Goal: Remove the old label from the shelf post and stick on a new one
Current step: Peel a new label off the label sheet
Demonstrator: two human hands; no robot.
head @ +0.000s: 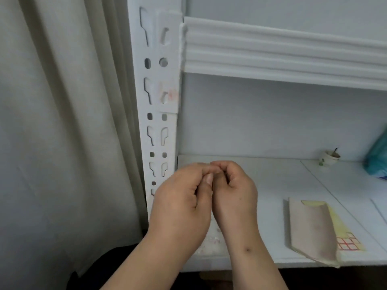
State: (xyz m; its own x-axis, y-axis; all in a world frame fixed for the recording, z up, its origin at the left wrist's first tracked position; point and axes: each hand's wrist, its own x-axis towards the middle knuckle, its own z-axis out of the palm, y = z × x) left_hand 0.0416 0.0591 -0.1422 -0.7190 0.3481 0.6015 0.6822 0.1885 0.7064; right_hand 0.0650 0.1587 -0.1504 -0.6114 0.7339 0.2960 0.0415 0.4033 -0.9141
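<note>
A pale curtain [62,122] fills the left of the frame beside the white slotted shelf post [160,101], which carries a faint, reddish-smudged label [169,95] at centre height. On the lower shelf [272,185] at lower right lies a brown paper sleeve [310,229] over a yellow label sheet [345,237]. At lower centre the left hand [180,206] and right hand [234,191] meet with fingers curled, fingertips pinched together; whether they pinch anything, I cannot tell.
</note>
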